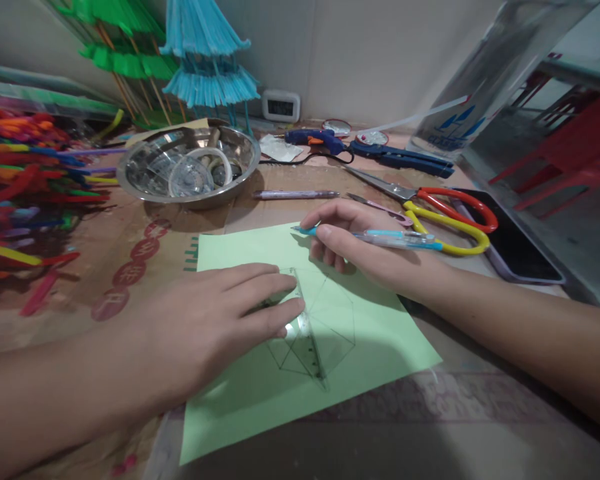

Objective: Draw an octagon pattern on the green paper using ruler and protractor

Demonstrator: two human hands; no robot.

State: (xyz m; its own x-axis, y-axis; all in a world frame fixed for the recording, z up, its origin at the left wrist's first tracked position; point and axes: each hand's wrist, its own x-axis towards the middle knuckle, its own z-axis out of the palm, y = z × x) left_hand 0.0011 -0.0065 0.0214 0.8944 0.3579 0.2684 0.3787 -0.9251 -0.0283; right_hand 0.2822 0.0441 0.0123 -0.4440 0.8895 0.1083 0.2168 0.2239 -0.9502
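Note:
A light green paper sheet [375,360] lies in front of me with a pencilled polygon drawn on it. A clear plastic ruler [307,340] rests across the drawing. My left hand [215,320] lies flat on the ruler and paper, fingers stretched out and pressing it down. My right hand [365,247] is closed on a clear and blue mechanical pencil [395,239], whose tip points left over the sheet's far edge.
Red and yellow scissors [445,213], a phone [520,250], a purple pen [295,195], a blue glue gun [315,139] and blue pliers [405,159] lie behind the sheet. A steel bowl [130,177] sits at back left. Coloured sticks [25,187] fill the left side.

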